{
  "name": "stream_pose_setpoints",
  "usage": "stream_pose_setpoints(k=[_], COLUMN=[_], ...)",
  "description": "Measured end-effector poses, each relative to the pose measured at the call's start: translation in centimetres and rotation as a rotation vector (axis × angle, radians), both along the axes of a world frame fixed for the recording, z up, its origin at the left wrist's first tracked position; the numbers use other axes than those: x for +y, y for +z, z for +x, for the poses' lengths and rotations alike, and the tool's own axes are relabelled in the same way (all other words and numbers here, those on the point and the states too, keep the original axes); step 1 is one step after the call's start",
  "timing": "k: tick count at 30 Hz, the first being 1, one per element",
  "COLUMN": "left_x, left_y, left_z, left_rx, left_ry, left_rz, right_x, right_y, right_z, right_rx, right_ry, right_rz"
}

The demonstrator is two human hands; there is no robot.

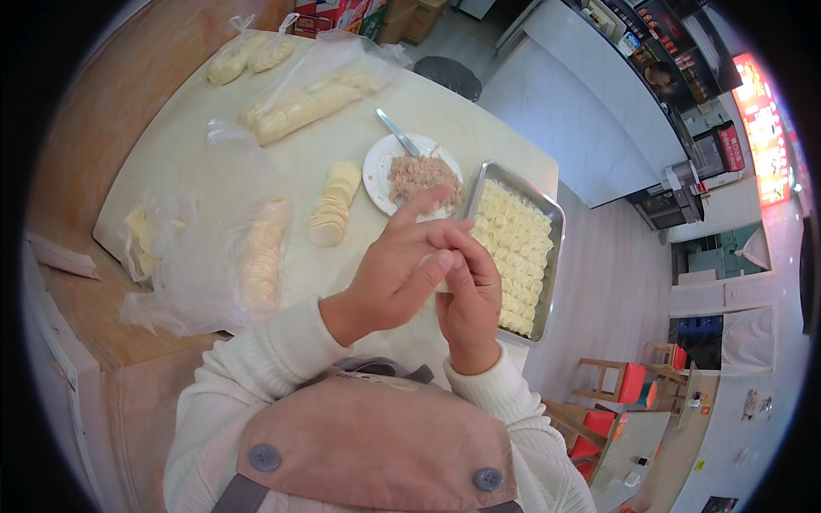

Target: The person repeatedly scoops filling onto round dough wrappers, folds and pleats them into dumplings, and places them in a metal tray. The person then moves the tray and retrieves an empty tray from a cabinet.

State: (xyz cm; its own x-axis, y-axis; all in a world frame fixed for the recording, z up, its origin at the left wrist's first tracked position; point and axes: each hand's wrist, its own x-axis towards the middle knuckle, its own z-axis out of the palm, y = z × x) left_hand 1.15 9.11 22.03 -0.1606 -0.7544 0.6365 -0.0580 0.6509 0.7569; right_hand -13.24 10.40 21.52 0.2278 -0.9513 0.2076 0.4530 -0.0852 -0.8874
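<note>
My left hand (382,278) and my right hand (470,299) meet over the near part of the table, thumbs and fingertips pressed together. Between them a sliver of pale dumpling wrapper (442,285) shows; my fingers hide most of it. Just beyond, a white plate (373,175) holds pinkish minced filling (416,175), with a flat metal spreader (396,131) leaning on its rim. To the plate's left lies an overlapping row of round wrappers (333,205). On the right, a metal tray (554,278) carries rows of folded pale dumplings (513,256).
Clear plastic bags with stacked wrappers lie at the left (263,256) and back (312,107) of the pale table (453,120). Smaller tied bags (248,56) sit at the far corner. A wooden wall (111,120) borders the left; red-seated chairs (631,382) stand off to the right.
</note>
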Motion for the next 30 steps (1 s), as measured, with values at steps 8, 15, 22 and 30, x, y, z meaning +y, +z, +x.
stream_pose_setpoints(k=[8, 15, 22, 30], left_x=[0.2, 0.6, 1.6, 0.1], left_y=[-1.0, -1.3, -1.7, -3.6], left_z=[-0.4, -1.6, -1.2, -0.6], left_rx=[0.114, 0.305, 0.206, 0.23], left_ry=[-0.091, -0.051, 0.019, -0.146], left_rz=[0.102, 0.117, 0.137, 0.25], right_x=[-0.8, -3.2, -3.1, -2.8], right_y=[-0.6, 1.3, 0.3, -2.1], right_z=[0.3, 1.0, 1.9, 1.5], right_rx=[0.426, 0.609, 0.62, 0.486], right_ry=[-0.016, 0.02, -0.139, 0.086], right_rz=[-0.347, -0.609, -0.648, -0.394])
